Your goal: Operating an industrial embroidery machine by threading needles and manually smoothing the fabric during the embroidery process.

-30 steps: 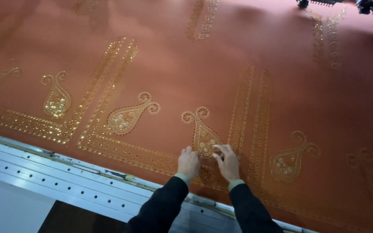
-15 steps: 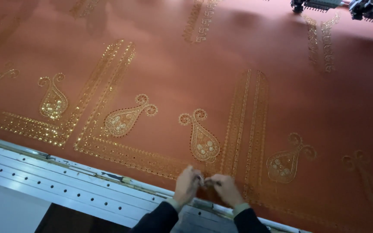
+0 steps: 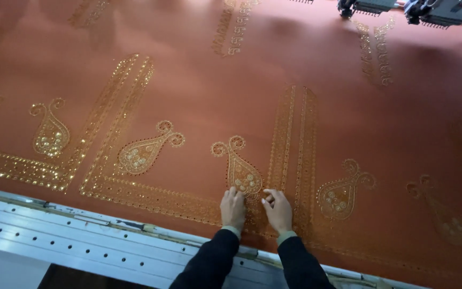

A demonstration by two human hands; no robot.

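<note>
A large rust-orange cloth point(image 3: 199, 91) with gold embroidered paisleys and bands is stretched flat in front of me. My left hand point(image 3: 233, 208) and my right hand point(image 3: 277, 210) rest side by side on it near its front edge. Both sets of fingertips touch the lower part of one gold paisley motif point(image 3: 240, 170). The fingers are bent and pressed to the stitching; I cannot make out anything held in either hand. Dark sleeves cover both forearms.
A white metal frame rail point(image 3: 81, 238) with small holes runs along the cloth's front edge. Embroidery machine heads point(image 3: 434, 9) hang over the far right of the cloth. More gold paisleys point(image 3: 144, 151) and vertical bands point(image 3: 295, 134) lie left and right of my hands.
My hands drew back toward the front edge and came together, then moved up again to the paisley's lower part. The view shifted slightly.
</note>
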